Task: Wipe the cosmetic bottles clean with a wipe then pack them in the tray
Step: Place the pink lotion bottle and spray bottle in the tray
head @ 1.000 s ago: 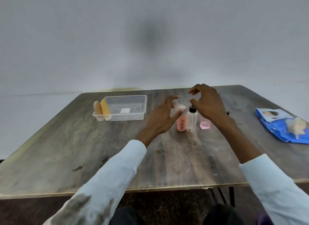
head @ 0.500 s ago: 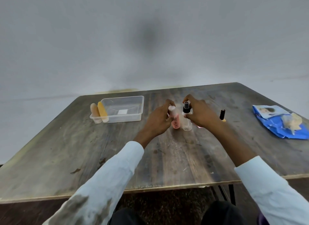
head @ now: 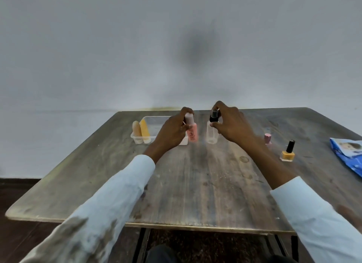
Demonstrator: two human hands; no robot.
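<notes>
Your left hand (head: 172, 132) is gripping the pink bottle (head: 191, 130), and your right hand (head: 232, 125) pinches the black cap of the clear bottle (head: 212, 134). Both bottles are upright, side by side, mid-table (head: 195, 184). Can't tell if they're lifted or standing. The tray (head: 156, 120) sits behind your left hand with two tubes (head: 141, 130) leaning inside. Off to the right: a small pink polish (head: 267, 138), a yellow polish (head: 288, 154), and a blue wipes pack (head: 348, 155).
</notes>
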